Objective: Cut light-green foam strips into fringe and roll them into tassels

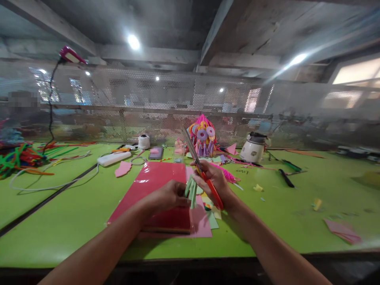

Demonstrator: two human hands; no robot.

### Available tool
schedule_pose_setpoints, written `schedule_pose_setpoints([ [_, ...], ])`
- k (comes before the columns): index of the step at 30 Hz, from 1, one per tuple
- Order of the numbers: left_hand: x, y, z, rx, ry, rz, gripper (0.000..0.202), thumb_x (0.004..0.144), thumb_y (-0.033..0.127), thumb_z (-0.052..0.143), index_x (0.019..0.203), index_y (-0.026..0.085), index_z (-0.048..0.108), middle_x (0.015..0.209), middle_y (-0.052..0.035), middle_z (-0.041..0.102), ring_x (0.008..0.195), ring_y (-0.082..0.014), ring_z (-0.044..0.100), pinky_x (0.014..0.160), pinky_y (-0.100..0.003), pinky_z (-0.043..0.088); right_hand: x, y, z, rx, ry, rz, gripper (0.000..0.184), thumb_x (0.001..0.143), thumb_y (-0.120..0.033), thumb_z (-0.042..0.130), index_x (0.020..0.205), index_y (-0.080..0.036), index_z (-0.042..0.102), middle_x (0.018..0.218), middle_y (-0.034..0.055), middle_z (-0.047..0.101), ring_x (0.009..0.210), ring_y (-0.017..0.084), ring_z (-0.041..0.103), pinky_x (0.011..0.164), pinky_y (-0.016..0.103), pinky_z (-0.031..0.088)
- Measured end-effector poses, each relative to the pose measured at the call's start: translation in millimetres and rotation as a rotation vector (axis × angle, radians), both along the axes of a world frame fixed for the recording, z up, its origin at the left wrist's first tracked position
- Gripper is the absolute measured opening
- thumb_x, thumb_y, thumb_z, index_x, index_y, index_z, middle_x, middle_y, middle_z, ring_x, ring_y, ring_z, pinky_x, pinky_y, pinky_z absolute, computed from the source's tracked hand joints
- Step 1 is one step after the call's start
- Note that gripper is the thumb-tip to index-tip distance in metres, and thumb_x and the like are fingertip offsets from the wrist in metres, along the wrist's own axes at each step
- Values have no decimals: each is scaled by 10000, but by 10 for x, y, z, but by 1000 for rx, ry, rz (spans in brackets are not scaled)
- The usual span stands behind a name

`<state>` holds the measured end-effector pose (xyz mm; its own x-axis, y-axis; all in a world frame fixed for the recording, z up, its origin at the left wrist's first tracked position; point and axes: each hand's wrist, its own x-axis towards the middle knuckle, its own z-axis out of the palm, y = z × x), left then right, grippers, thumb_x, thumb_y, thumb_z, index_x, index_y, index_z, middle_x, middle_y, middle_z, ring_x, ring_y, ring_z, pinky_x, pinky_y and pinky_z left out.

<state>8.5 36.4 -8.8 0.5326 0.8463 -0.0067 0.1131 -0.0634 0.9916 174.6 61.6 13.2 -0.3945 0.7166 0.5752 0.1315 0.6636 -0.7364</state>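
Observation:
Between my two hands is a bunch of pale green paper strips [192, 190], held above the edge of a red folder [160, 174]. My left hand [172, 194] pinches the strips from the left. In my right hand [215, 178] are scissors [212, 189] with red handles, their blades pointing up and away from the strips. The right fingertips also touch the top of the strips. Pink paper [202, 225] and green paper [212, 220] lie beneath, partly under the folder.
A decorated pink ornament [203, 134] stands at the back, with a white kettle [253, 147] to its right. On the left are a power strip [114, 158], a cable and colourful strips [23, 158]. A black-handled tool [286, 179] and paper scraps lie on the right.

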Motion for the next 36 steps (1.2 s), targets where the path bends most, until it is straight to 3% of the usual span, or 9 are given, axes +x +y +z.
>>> schedule_pose_setpoints([
  [6, -51, -76, 166, -8, -48, -98, 235, 602, 172, 647, 833, 135, 627, 708, -11, 596, 665, -125, 520, 645, -252, 401, 2, -36, 90, -112, 68, 45, 255, 734, -229, 603, 984, -194, 568, 670, -37, 425, 555, 94, 385, 489, 221, 327],
  [9, -112, -73, 237, 64, -6, -103, 220, 606, 115, 536, 788, 121, 658, 738, -33, 625, 683, -137, 523, 661, -256, 403, 5, -55, 113, -165, 64, 82, 280, 711, -214, 628, 985, -188, 574, 675, -35, 437, 555, 93, 390, 486, 221, 321],
  [15, -159, -6, 206, 42, -196, 36, 199, 739, 258, 513, 788, 116, 644, 769, -68, 619, 692, -162, 560, 690, -320, 437, -10, -93, 117, -208, 34, 141, 300, 729, -188, 597, 1026, -185, 559, 656, -46, 418, 539, 84, 373, 482, 216, 302],
  [20, -105, 21, 163, 16, -127, 128, 201, 632, 289, 708, 698, 112, 638, 606, -9, 587, 562, -100, 511, 606, -263, 407, -13, -66, 81, -185, -31, 148, 321, 732, -170, 590, 1050, -188, 559, 675, -40, 423, 571, 88, 397, 502, 209, 329],
  [29, -103, 27, 165, -13, -141, 178, 161, 615, 238, 722, 644, 102, 641, 540, 14, 568, 514, -75, 482, 569, -242, 381, -57, -51, 36, -171, -62, 134, 350, 725, -144, 610, 1068, -203, 574, 676, -39, 458, 605, 102, 445, 542, 226, 370],
  [36, -392, 111, 349, -40, -500, 349, 164, 612, 199, 739, 659, 115, 606, 647, 3, 625, 590, -79, 559, 597, -217, 442, -56, -83, 87, -242, -52, -14, 334, 754, -308, 634, 1053, -179, 555, 743, 12, 530, 680, 163, 542, 603, 297, 437],
])
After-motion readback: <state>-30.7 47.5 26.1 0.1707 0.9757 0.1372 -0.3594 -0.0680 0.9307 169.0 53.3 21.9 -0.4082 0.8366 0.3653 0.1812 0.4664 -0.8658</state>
